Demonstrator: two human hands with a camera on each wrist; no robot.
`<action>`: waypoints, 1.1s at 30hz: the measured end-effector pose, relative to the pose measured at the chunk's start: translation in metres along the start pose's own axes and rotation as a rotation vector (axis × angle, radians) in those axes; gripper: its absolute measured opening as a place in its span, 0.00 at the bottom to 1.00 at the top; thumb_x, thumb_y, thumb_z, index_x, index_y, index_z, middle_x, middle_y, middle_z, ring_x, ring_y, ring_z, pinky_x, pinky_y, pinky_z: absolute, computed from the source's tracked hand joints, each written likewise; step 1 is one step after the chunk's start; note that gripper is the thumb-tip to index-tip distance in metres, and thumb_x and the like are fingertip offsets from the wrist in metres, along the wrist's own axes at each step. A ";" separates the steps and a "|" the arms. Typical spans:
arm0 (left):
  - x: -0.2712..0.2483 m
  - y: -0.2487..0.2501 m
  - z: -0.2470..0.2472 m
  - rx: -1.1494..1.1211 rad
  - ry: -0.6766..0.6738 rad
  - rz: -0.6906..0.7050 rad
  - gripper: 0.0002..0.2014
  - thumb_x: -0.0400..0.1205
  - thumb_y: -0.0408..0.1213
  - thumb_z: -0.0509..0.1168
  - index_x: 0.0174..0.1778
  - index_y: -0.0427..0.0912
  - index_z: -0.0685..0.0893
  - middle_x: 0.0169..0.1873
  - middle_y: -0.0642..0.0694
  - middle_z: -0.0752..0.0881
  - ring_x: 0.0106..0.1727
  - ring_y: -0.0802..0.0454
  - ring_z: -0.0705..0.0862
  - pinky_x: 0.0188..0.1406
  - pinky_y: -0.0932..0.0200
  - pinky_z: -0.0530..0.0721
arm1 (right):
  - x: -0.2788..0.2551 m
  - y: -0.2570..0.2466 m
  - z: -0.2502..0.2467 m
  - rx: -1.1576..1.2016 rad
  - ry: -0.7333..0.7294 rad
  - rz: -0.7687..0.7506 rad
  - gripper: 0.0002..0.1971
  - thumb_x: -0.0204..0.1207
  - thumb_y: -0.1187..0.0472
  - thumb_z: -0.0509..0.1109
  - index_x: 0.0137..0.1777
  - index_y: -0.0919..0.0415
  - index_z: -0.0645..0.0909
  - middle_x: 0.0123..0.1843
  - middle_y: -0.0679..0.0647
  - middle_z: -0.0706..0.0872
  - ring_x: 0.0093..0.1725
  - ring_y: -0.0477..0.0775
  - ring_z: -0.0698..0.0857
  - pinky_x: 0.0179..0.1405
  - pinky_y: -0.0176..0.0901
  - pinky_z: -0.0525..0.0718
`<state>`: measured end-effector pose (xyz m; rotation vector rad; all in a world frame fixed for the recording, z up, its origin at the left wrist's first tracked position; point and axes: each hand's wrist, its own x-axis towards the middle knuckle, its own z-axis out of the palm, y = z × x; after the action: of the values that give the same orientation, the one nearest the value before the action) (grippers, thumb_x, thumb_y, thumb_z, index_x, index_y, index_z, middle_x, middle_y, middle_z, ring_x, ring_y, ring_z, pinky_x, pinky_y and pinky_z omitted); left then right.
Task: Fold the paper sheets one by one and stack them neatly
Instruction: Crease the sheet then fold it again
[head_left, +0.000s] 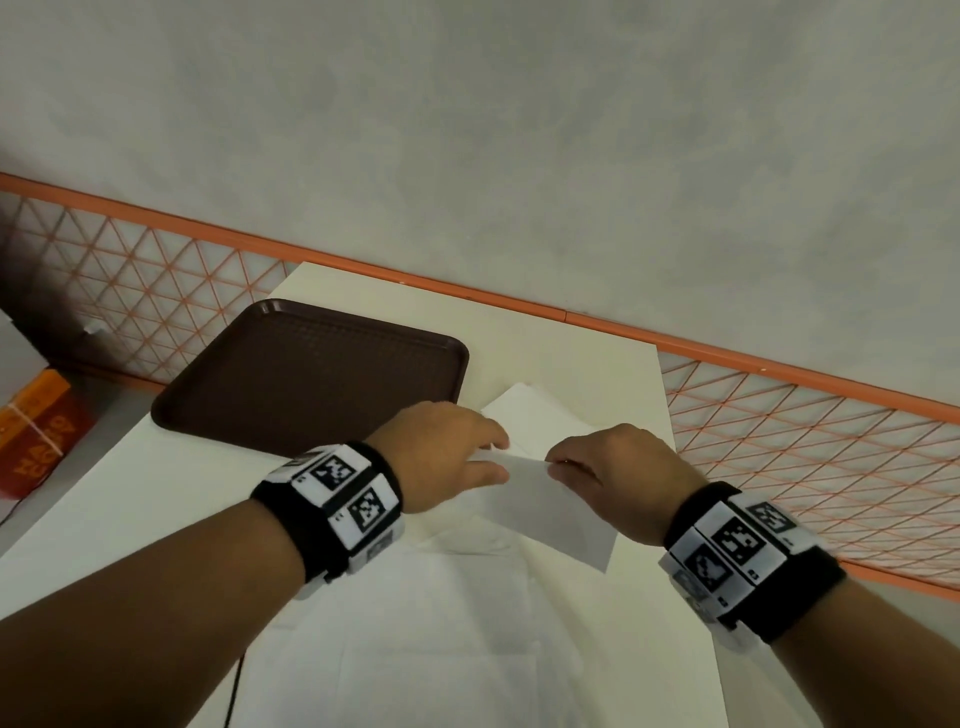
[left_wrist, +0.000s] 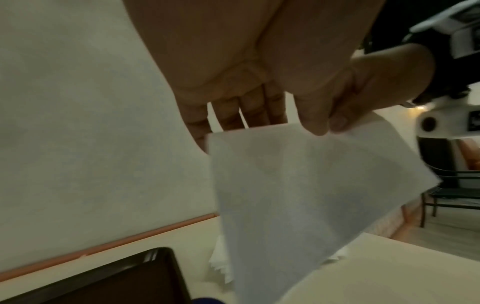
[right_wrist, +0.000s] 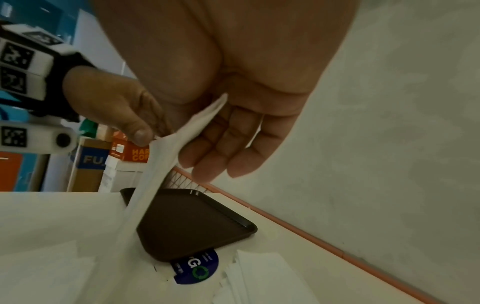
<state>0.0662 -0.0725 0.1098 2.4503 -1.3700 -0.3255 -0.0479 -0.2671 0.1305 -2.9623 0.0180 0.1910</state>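
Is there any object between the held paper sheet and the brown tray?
Nothing visible. Both hands, left hand and right hand, hold the paper sheet above the table, and the brown tray beside it looks empty.

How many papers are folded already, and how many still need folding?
None looks finished: the brown tray holds no folded sheets. In hand: the left hand and right hand pinch one paper sheet above the table. Left: a pile of sheets beneath; I can't count them.
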 end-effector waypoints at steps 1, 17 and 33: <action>0.005 0.007 0.001 0.044 -0.015 0.013 0.17 0.83 0.56 0.59 0.62 0.53 0.83 0.56 0.55 0.86 0.57 0.53 0.84 0.57 0.53 0.81 | 0.002 -0.003 0.001 -0.017 0.000 -0.015 0.13 0.85 0.49 0.56 0.53 0.47 0.83 0.47 0.49 0.88 0.46 0.57 0.83 0.45 0.49 0.81; 0.028 -0.021 0.010 -0.863 0.191 -0.308 0.06 0.83 0.38 0.67 0.48 0.47 0.90 0.41 0.43 0.92 0.40 0.45 0.89 0.46 0.53 0.89 | -0.010 0.063 0.006 0.871 0.110 0.347 0.04 0.78 0.61 0.72 0.45 0.59 0.88 0.36 0.50 0.90 0.34 0.45 0.85 0.37 0.38 0.85; 0.040 -0.022 0.096 -0.294 -0.222 -0.471 0.11 0.79 0.48 0.69 0.51 0.47 0.89 0.48 0.50 0.90 0.51 0.55 0.86 0.55 0.59 0.84 | 0.051 0.137 0.037 1.156 0.391 0.703 0.05 0.77 0.65 0.72 0.39 0.61 0.85 0.40 0.60 0.89 0.37 0.57 0.88 0.35 0.45 0.90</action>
<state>0.0708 -0.1114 0.0108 2.5056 -0.7271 -0.8632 -0.0047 -0.3955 0.0648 -1.6914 0.8801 -0.2467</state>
